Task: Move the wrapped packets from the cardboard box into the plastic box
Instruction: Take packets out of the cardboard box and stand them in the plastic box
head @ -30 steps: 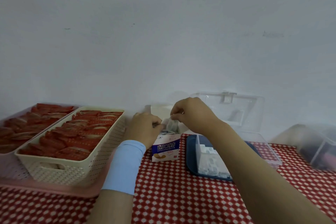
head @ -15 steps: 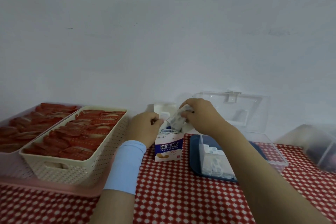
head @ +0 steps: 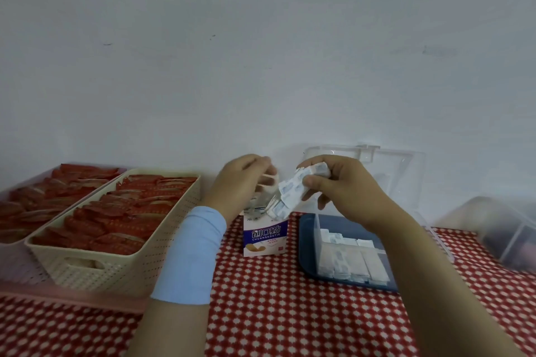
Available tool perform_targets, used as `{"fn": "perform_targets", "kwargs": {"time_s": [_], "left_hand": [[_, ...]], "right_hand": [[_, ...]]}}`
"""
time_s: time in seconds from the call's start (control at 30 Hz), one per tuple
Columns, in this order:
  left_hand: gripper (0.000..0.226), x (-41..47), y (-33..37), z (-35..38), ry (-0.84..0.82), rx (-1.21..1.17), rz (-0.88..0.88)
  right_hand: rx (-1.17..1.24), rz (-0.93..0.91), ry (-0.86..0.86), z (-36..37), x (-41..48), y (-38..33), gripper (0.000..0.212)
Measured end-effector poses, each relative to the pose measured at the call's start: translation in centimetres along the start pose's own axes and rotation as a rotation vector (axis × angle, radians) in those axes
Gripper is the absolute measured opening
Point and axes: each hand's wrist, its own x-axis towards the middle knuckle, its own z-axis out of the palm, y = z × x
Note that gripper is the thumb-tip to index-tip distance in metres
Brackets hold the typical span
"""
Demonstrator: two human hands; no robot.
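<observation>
Packets held above a red-and-white checked tablecloth (head: 275,313), before a bare pale wall (head: 261,52).
The right hand (head: 345,191) pinches a bundle of wrapped packets (head: 293,191) just above the open cardboard box (head: 265,238), whose flap the left hand (head: 240,182) grips with curled fingers. The plastic box (head: 319,229) stands just right on a blue tray (head: 307,240), partly filled.

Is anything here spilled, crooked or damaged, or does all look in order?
Nothing is spilled or damaged. Only the bundle of packets in the right hand looks untidy: it fans out unevenly over the cardboard box, whose flap the left hand holds. Those already in the plastic box lie in neat rows.
</observation>
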Motion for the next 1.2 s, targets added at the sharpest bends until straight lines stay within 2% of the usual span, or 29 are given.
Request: {"fn": "perform_targets", "kwargs": {"time_s": [0.1,0.13,0.27,0.43,0.53,0.63,0.77,0.8,0.87,0.97,1.2], "left_hand": [[0.031,-0.9,0.1,1.4,-0.349,-0.371,-0.19],[0.029,-1.0,-0.3,1.6,-0.394,-0.414,-0.215],[0.046,-1.0,-1.4,2.2,-0.526,-0.492,-0.289],[0.041,-1.4,-1.7,3.2,-0.676,-0.605,-0.317],[0.037,-1.7,-1.5,3.8,-0.632,-0.623,-0.315],[0.035,-1.5,-1.5,3.9,-0.542,-0.591,-0.312],[0.029,-1.0,-1.7,4.1,-0.401,-0.589,-0.299],[0.029,-0.8,-1.7,4.2,-0.356,-0.623,-0.294],[0.029,-0.5,-1.9,4.4,-0.309,-0.675,-0.284],[0.027,-0.6,-1.8,4.6,-0.354,-0.749,-0.293],[0.032,-0.8,-1.8,4.3,-0.368,-0.805,-0.223]], "right_hand": [[0.008,-0.004,-0.065,-0.3,-0.9,0.3,0.018],[0.011,-0.002,-0.079,-0.4,-1.2,0.4,0.019],[0.077,0.013,-0.091,-1.1,-1.7,0.9,0.021],[0.102,0.029,-0.142,-1.4,-1.8,1.0,0.032],[0.08,0.023,-0.154,-1.1,-1.6,1.1,0.043],[-0.032,-0.001,-0.09,-0.8,-1.3,1.2,0.059],[-0.126,-0.007,0.099,-0.3,-1.3,1.3,0.043],[-0.142,-0.014,0.089,-0.3,-1.4,1.2,0.041],[-0.183,-0.039,-0.04,-0.1,-1.7,0.6,0.042],[-0.249,-0.078,-0.173,0.8,-2.2,-0.1,0.055],[-0.291,-0.237,-0.045,1.3,-1.7,0.5,0.042]]}}
